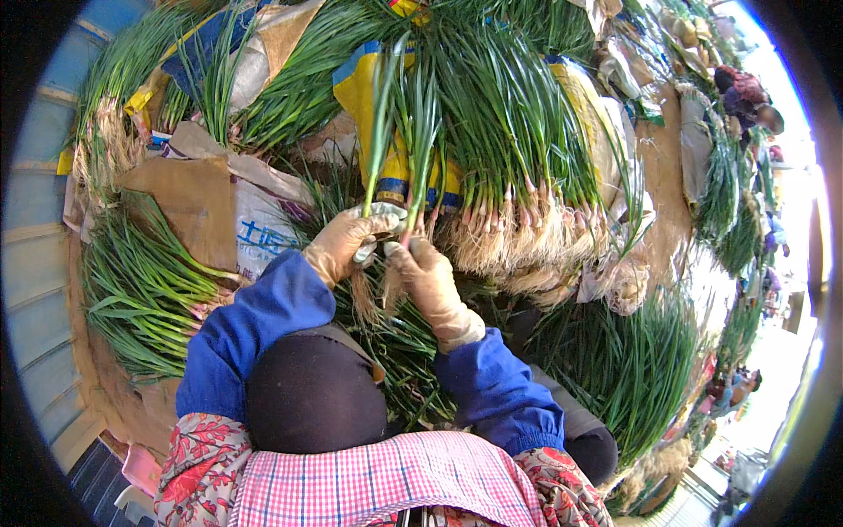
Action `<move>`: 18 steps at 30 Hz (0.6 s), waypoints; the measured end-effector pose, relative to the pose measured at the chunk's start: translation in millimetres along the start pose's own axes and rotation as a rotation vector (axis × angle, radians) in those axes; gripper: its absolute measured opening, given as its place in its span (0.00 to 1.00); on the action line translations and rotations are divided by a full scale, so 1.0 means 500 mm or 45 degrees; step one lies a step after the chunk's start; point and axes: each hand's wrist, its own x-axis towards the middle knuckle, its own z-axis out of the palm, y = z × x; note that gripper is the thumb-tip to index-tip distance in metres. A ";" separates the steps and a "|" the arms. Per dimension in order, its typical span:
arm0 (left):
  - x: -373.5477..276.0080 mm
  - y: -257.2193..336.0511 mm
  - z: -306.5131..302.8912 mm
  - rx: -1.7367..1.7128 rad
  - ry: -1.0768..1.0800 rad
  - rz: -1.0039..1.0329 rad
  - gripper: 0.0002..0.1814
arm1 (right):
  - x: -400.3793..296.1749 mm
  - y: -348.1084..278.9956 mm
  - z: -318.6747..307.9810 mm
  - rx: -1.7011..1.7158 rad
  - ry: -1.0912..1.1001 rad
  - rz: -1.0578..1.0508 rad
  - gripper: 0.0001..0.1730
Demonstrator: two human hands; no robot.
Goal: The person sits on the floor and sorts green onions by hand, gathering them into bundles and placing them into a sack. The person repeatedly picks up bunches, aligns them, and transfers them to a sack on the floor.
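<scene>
My left hand (349,238), in a pale glove, is closed round the lower stem of a green garlic plant (379,158) whose leaves point away from me. Close by on the right, my gloved right hand (421,263) pinches the reddish base of another green garlic plant (421,145). Fibrous roots hang below both hands. Beyond my right hand lies a large row of green garlic plants (527,132), their pale bulb ends and long roots towards me, over yellow and blue sacking (359,85). Loose green leaves (408,356) lie below my hands.
More green garlic piles lie at the left (145,290), upper left and lower right (625,369). A brown cardboard piece (191,204) and a white printed sack (263,230) are left of my hands. A corrugated wall (39,263) borders the left; other people sit far right.
</scene>
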 end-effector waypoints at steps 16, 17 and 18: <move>-0.013 -0.007 -0.048 0.330 0.074 -0.071 0.10 | 0.113 0.011 0.035 1.697 0.163 0.314 0.07; -0.021 0.004 -0.051 0.215 0.052 -0.049 0.12 | 0.107 0.032 0.014 1.840 -0.028 0.230 0.08; -0.021 0.006 -0.062 0.076 0.072 -0.069 0.13 | 0.088 0.003 -0.004 2.039 -0.219 0.192 0.09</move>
